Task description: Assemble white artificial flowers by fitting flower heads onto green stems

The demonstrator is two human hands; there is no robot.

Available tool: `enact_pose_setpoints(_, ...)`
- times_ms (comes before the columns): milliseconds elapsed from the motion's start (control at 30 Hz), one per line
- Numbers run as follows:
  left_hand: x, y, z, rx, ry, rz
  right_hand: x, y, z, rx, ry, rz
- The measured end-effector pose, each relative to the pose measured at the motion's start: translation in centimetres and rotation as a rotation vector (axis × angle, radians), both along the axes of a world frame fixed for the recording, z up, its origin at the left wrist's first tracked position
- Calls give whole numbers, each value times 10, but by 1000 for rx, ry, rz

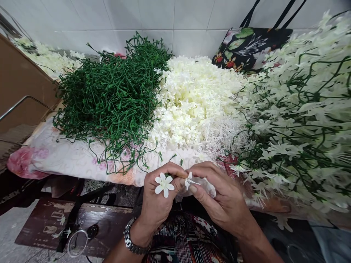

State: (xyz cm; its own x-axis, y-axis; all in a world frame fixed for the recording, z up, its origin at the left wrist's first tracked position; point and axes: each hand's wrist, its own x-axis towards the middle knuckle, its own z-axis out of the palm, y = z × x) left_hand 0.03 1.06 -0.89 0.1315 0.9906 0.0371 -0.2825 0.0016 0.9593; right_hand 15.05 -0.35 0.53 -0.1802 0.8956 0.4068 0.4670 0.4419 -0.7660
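My left hand (157,202) is closed, with an open white artificial flower (164,185) showing at its curled fingers. Its thumb and forefinger meet close to the fingertips of my right hand (223,195). Between the two hands is a smaller white blossom (188,180), with thin white stamens (195,182) pointing to the right. My right thumb and forefinger pinch at this blossom. Some whitish, crumpled material (210,187) shows inside the right palm; its kind is unclear. My fingers hide any stem under the blossoms.
Green plastic stems (109,95) are heaped at the left, beside loose white petals (189,98) and white stamens (225,133). Assembled white flowers (296,128) pile up at the right. A cardboard box (24,80) borders the left; a floral bag (252,49) lies behind. Below is a wooden bench (109,223).
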Motion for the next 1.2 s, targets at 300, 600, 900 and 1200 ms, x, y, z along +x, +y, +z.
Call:
enact_pose_setpoints(300, -3, 1, -2, 75, 96, -184, 2, -1, -7, -3, 144, -33)
enact_pose_setpoints(600, 4, 1, 10, 45, 187, -83, 5, -1, 0, -88, 182, -51)
enact_pose_setpoints(900, 6, -1, 14, 61, 138, -7, 4, -2, 4, -71, 157, -14)
enact_pose_setpoints(1200, 3, 0, 11, 368, 322, -43, 9, -4, 7, -34, 133, -16)
